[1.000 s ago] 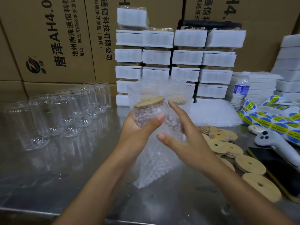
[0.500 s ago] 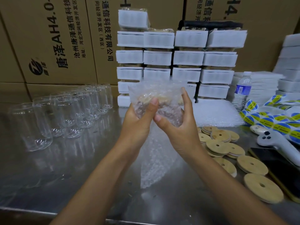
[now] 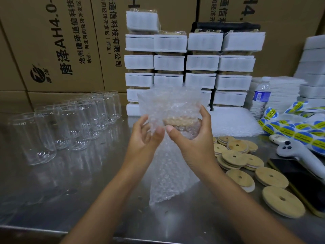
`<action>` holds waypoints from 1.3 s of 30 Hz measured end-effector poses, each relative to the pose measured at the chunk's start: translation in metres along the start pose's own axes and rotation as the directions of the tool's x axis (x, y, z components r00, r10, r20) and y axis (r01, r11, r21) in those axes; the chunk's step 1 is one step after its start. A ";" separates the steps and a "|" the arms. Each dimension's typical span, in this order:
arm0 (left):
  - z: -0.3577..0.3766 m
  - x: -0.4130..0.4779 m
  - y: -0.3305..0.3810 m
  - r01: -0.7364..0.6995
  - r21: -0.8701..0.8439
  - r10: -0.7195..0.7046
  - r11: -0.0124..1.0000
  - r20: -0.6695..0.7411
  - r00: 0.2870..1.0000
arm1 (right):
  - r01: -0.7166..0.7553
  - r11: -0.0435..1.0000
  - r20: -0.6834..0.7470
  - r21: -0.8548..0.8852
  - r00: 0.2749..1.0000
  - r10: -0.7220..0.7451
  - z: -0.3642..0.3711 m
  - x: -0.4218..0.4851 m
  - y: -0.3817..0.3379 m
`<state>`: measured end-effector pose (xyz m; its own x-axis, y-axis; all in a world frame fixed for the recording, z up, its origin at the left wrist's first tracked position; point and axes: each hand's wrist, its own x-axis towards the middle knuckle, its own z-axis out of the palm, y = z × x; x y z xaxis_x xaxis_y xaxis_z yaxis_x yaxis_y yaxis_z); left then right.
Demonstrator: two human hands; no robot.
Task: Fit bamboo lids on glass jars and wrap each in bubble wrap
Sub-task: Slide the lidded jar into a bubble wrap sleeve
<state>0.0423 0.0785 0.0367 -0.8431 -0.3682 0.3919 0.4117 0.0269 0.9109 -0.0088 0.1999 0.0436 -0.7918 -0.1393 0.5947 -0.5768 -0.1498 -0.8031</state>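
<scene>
Cardboard cartons [image 3: 52, 50] formed the backdrop well beyond the grip. A steel table [image 3: 70, 199] lay below the grip. White foam-sleeved packs [image 3: 202, 62] stood stacked directly behind the grip. A row of empty glass jars [image 3: 73, 120] stood well to the left of it, and loose bamboo lids [image 3: 233, 157] lay near on its right.

The bubble wrap [image 3: 168, 103] rose as a loose flap above the grip and trailed from beneath it down to the table.

The right hand [image 3: 193, 143] grasped the jar [image 3: 188, 132] through the wrap, with the thumb on the near side and the fingers curled round the far side. The left hand [image 3: 142, 138] sat just left of the grip with its fingers relaxed. Its thumb tip touched the wrap, and no firm pinch could be made out.

The jar was held clear of the table, roughly upright. Its bamboo lid [image 3: 177, 120] showed through the film at the top of the grip.

The jar's long axis ran about vertically, and the free flap lay above the lid and to its left. The left hand was therefore the nearer one to fold that flap over, by this reading.
</scene>
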 end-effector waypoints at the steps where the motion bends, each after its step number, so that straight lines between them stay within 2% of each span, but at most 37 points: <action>1: -0.004 -0.004 -0.008 0.015 0.020 -0.015 1.000 0.037 0.999 | -0.008 1.000 -0.019 -0.008 1.000 0.007 -0.001 0.000 -0.001; 6: -0.013 -0.024 -0.035 0.105 0.193 -0.152 0.976 0.252 0.956 | -0.065 0.998 -0.061 -0.023 0.996 0.063 -0.001 0.002 -0.004; 8: -0.013 -0.025 -0.038 0.106 0.188 -0.158 0.976 0.282 0.946 | -0.085 0.996 -0.030 -0.017 0.996 0.084 -0.001 0.001 -0.005; 14: -0.017 -0.021 -0.036 0.132 0.019 -0.133 0.991 0.201 0.970 | -0.167 0.983 0.160 0.075 0.975 0.153 -0.018 0.006 -0.004; 17: -0.018 -0.017 -0.035 0.144 -0.057 -0.131 0.988 0.185 0.974 | -0.234 0.972 0.278 0.016 0.935 0.221 -0.026 0.001 0.008; 20: -0.019 -0.015 -0.036 0.142 -0.085 -0.123 0.986 0.201 0.972 | -0.281 0.959 0.363 0.036 0.898 0.249 -0.022 -0.010 0.023; 25: -0.026 -0.009 -0.039 0.147 -0.041 -0.133 0.988 0.237 0.962 | -0.252 0.966 0.347 0.062 0.913 0.216 -0.017 -0.010 0.032; 32: -0.032 0.002 -0.030 0.136 0.009 -0.132 0.991 0.305 0.943 | -0.205 0.977 0.246 0.064 0.952 0.184 -0.008 -0.006 0.041; 39: -0.037 0.015 -0.032 0.129 -0.045 -0.106 0.991 0.335 0.936 | -0.200 0.980 0.265 0.021 0.946 0.188 0.002 0.001 0.046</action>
<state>0.0293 0.0374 0.0086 -0.9490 -0.0367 0.3132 0.3150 -0.0625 0.9470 -0.0356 0.1906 0.0072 -0.8040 -0.4189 0.4219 -0.4024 -0.1390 -0.9049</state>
